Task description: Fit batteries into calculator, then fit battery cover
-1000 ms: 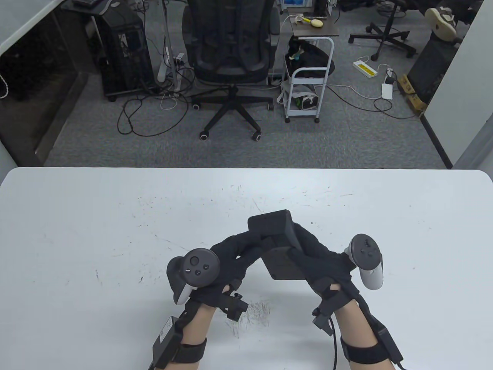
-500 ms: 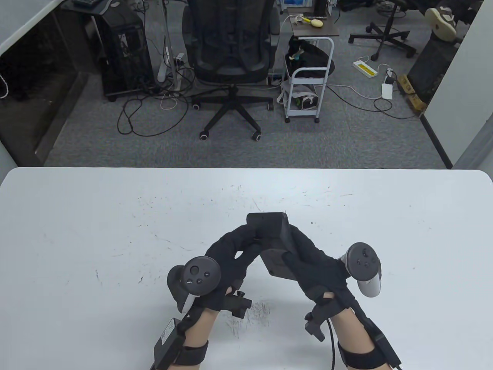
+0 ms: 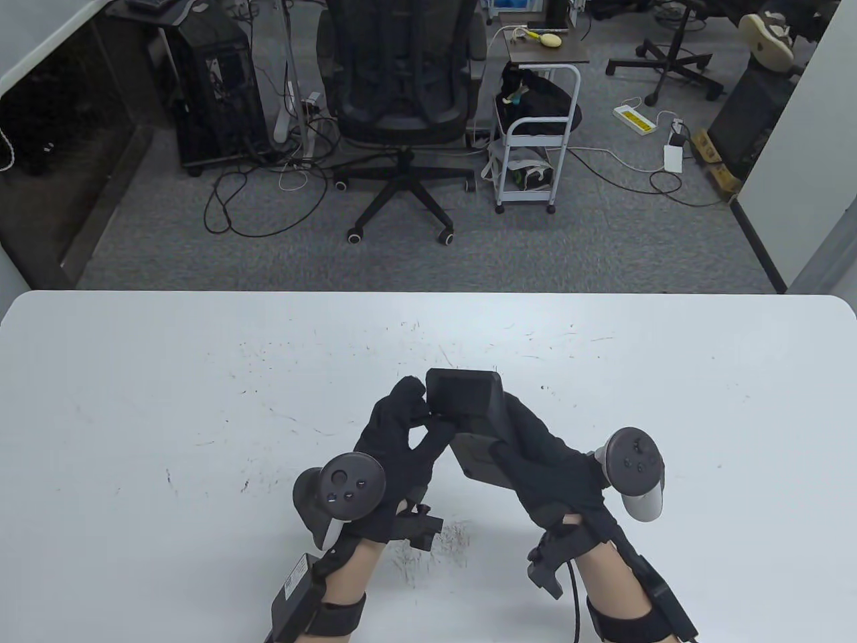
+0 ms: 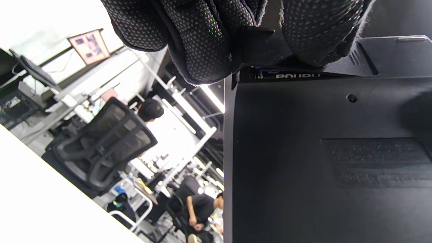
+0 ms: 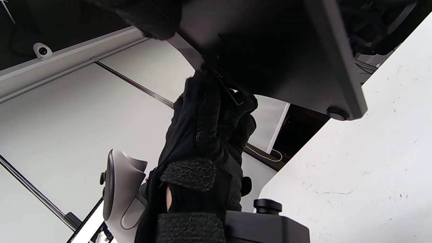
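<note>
The black calculator [image 3: 466, 400] is held tilted above the table, back side toward me. My right hand [image 3: 519, 439] grips its right edge and lower body. My left hand [image 3: 416, 410] pinches at its upper left corner. In the left wrist view my fingers [image 4: 199, 40] pinch the black battery cover [image 4: 366, 55] over the compartment at the top of the calculator's back [image 4: 320, 152]. A battery [image 4: 297, 75] with white lettering shows in the gap under the cover. In the right wrist view the calculator [image 5: 270, 44] is overhead, with the left hand [image 5: 209, 135] at its edge.
The white table [image 3: 167, 402] has scuff marks around the hands. Beyond its far edge, on the floor, are an office chair [image 3: 402, 94], a small white cart [image 3: 535, 154] and cables.
The calculator has tipped a little and shifted left. My left fingers have moved up from its lower left side to its upper left corner. My right hand has kept its grip.
</note>
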`<state>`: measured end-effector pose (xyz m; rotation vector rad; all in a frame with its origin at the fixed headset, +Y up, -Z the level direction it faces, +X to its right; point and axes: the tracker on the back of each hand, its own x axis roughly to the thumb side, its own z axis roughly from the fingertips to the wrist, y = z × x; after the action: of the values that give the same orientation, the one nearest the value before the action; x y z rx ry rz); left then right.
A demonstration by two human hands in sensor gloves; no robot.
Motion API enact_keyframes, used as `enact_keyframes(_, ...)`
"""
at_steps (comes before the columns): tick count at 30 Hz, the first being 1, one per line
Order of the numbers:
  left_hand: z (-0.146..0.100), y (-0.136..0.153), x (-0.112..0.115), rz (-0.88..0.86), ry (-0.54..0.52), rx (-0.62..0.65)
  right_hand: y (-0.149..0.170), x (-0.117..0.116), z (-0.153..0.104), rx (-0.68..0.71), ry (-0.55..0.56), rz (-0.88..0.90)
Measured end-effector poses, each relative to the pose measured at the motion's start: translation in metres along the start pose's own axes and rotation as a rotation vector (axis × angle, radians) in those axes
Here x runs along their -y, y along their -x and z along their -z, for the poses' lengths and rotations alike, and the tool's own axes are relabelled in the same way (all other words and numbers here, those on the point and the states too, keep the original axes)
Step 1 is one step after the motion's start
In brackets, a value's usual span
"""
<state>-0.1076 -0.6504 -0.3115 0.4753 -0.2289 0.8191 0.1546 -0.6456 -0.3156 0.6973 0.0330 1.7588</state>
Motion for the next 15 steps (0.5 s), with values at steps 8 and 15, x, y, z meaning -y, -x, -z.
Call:
enact_keyframes(8,0.000,0.003,0.002,0.023,0.010,-0.029,-0.001,0.000,-0.001,0.007,-0.005,0.006)
enact_keyframes(15,0.004,0.010,0.007,0.033,0.145,-0.094,-0.001,0.000,-0.001,0.008,-0.003,0.001)
